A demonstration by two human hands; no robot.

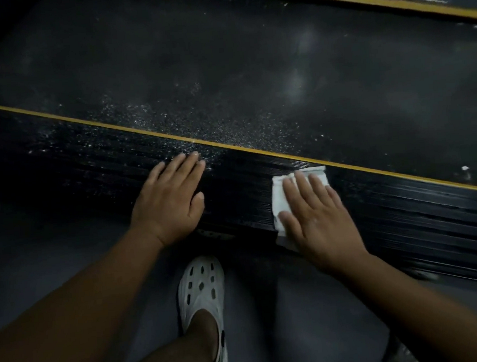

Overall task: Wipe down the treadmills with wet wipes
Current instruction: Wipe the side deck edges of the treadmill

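**A:** Where is the wet wipe [278,199]?

**B:** It lies flat on the ribbed black side rail [434,222] of the treadmill [93,169]. Its far edge sits just short of the yellow stripe [229,146], and its near corner hangs over the rail's outer edge.

**A:** What holds it there?

**B:** The right hand [318,217], palm down on top of it. The fingers are straight and a little spread and press the wipe against the ribs. The thumb lies across its left part. Nothing is pinched.

**A:** And the other hand?

**B:** The left hand [170,199] rests bare on the same rail, to the left of the wipe and apart from it. It is flat too, with the fingers straight and close together and the thumb out to the side. The fingertips stop near the yellow stripe.

**A:** What is beyond the stripe?

**B:** The dark belt [324,94], dull and smudged. White specks [169,120] are scattered over it and over the rail ahead of the left hand. A small white scrap [465,167] lies on the belt far to the right. At the top, a second yellow line runs along the far rail [374,0].

**A:** And nearer to the person?

**B:** A grey floor [38,268] below the rail. One foot in a white perforated clog [201,289] stands on it between the two forearms, toe pointing at the rail.
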